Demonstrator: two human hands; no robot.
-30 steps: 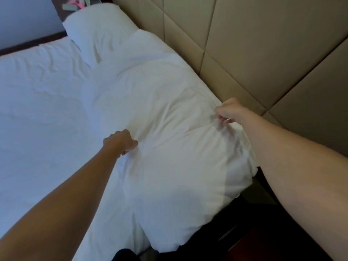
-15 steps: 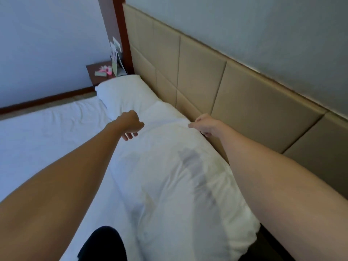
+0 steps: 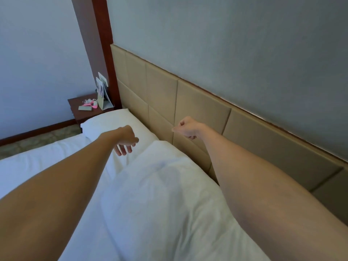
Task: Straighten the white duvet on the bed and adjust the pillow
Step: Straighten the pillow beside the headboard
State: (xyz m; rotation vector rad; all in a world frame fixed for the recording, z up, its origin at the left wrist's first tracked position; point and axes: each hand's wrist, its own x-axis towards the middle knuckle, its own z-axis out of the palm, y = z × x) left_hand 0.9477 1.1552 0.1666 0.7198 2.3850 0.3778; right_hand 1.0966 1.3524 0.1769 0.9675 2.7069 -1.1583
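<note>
Headboard (image 3: 197,110): beige padded panels, fixed along the wall.
Wall (image 3: 226,44): grey-blue, above the headboard.
Wooden post (image 3: 94,44): dark red-brown, upright at the far end of the headboard.
Nightstand (image 3: 75,113): dark wood, in the corner beside the post.
Folded card (image 3: 102,95): stands upright on the nightstand, against the post.
Pink thing (image 3: 91,104): small, lies on the nightstand; too small to tell what.
Skirting board (image 3: 33,131): red-brown, along the left wall.

Both hands (image 3: 125,141) (image 3: 186,128) now off the near pillow (image 3: 160,194) (left grip loosened), raised toward the headboard (image 3: 199,112).
</note>
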